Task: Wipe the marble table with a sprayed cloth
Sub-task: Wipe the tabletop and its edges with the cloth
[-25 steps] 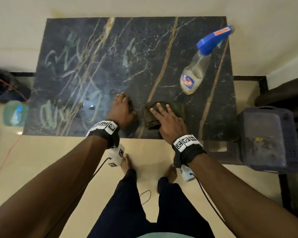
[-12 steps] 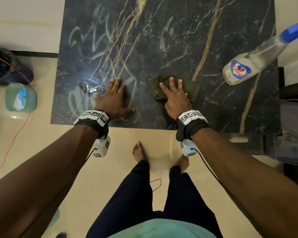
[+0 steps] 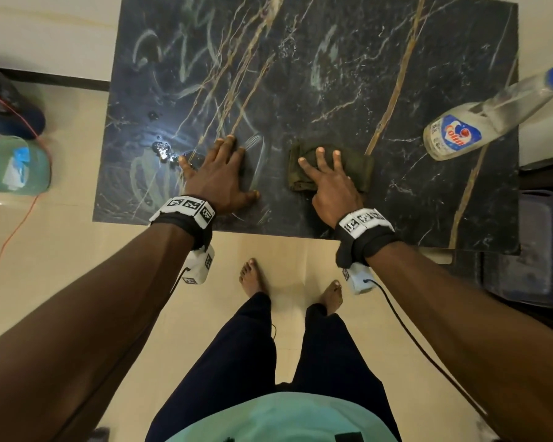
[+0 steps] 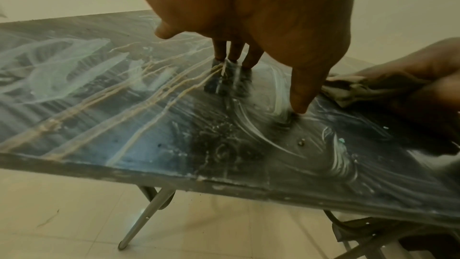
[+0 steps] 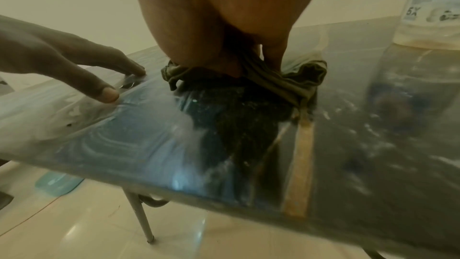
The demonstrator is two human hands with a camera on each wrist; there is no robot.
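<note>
The dark marble table [image 3: 332, 74] has gold veins and pale chalky smears. An olive-green folded cloth [image 3: 359, 169] lies near its front edge. My right hand [image 3: 326, 177] presses flat on the cloth with straight, spread fingers; the right wrist view shows the cloth [image 5: 286, 84] bunched under the palm. My left hand [image 3: 233, 170] rests flat on the bare marble just left of the cloth, its fingertips [image 4: 234, 56] touching the surface. A clear spray bottle [image 3: 460, 135] with a blue trigger stands at the table's right side, apart from both hands.
Water drops [image 3: 163, 151] glisten by my left little finger. On the floor at left are a green container [image 3: 16, 167] and a red cord [image 3: 16, 218]. A grey plastic crate [image 3: 530, 244] sits at right. My bare feet [image 3: 253, 275] stand before the table's metal legs [image 4: 147, 216].
My right hand has slid the cloth away from the table's near edge. My left hand has moved farther onto the marble and left, toward the water drops. The bottle has stayed put.
</note>
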